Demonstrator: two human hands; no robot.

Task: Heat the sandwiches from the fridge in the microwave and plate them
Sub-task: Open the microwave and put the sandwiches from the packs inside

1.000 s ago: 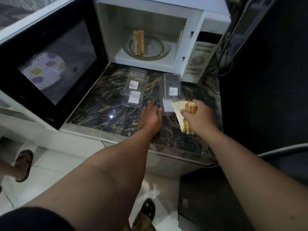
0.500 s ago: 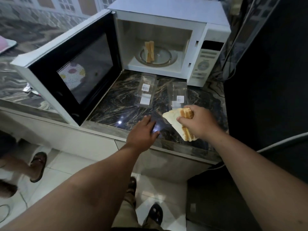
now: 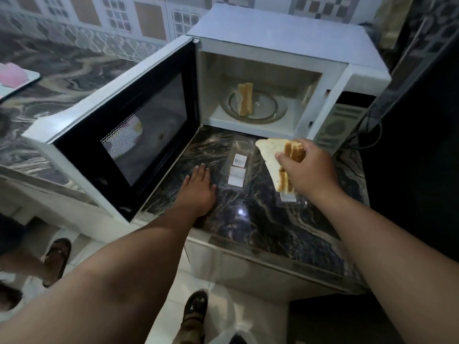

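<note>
Patterned wall tiles (image 3: 119, 23) back a dark, veined marble tabletop (image 3: 253, 219) on which a white microwave (image 3: 285, 43) stands with its door (image 3: 139, 135) swung wide to the left. Inside, on the glass turntable (image 3: 268, 108), one sandwich half (image 3: 245, 98) stands on edge toward the left of the plate. The right hand (image 3: 310, 170) hovers above the tabletop just in front of the oven's opening, its grip closed round a second sandwich (image 3: 275, 160), thumb on the near face and fingers curled behind the toasted crust; the white bread corner points toward the cavity. The left hand (image 3: 198, 189) lies flat on the tabletop beside the open door, fingers straight and together, its grip holding nothing. Between the two hands a clear plastic sandwich box (image 3: 238, 165) with white labels lies on the marble, and another clear box (image 3: 289, 198) shows partly beneath the held sandwich. A power cord (image 3: 372, 135) loops at the microwave's right side. Below the tabletop edge, sandalled feet (image 3: 57, 256) stand on pale floor tiles (image 3: 248, 319).
</note>
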